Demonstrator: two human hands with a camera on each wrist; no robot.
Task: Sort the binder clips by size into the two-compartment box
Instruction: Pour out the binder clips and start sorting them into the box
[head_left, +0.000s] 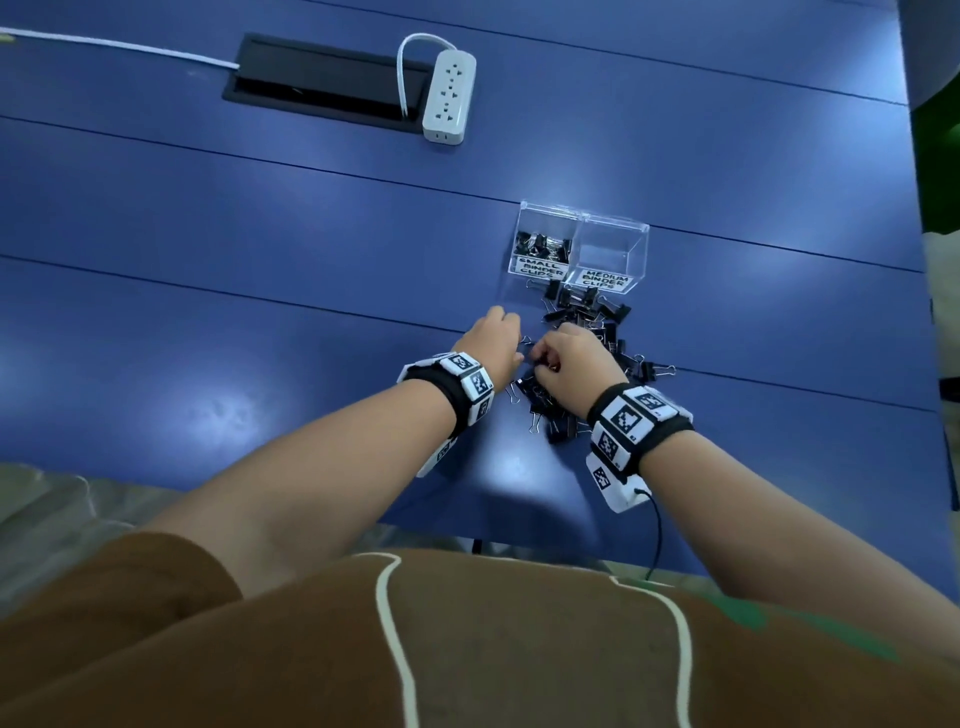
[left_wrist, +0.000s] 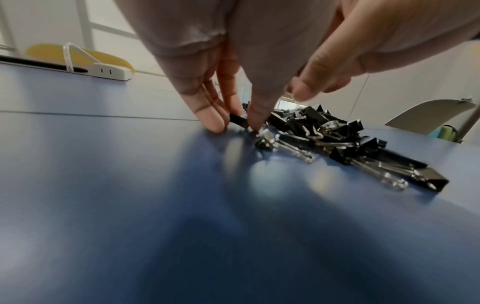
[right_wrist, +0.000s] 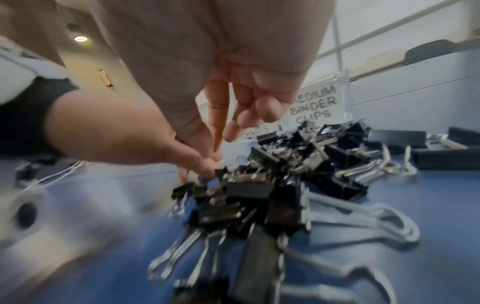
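A person in a brown top leans over a blue surface (head_left: 260, 234), both hands working at the near-left edge of a heap of black binder clips (head_left: 587, 332). The left hand (head_left: 493, 345) reaches down with its fingers straight and close together, the fingertips (left_wrist: 215, 123) pressed to the surface and pinching a small black clip (left_wrist: 239, 121) against the thumb, as the left wrist view shows. The right hand (head_left: 571, 358) sits just beside it, over the heap; in the right wrist view its thumb and forefinger meet at a clip on the heap's edge while the other fingers (right_wrist: 249, 115) hang loosely curled, though blur keeps the grip from being certain. Beyond the heap, touching its far end, stands a clear two-compartment box (head_left: 579, 249). Its left compartment, labelled SMALL BINDER CLIPS, holds a handful of small clips (head_left: 540, 244); its right compartment carries the label MEDIUM BINDER CLIPS. Both wrists wear bands (head_left: 631, 421) with black-and-white square markers. Farther back on the surface lie a white power strip (head_left: 448, 96) and, beside it, a black cable hatch (head_left: 322, 78).
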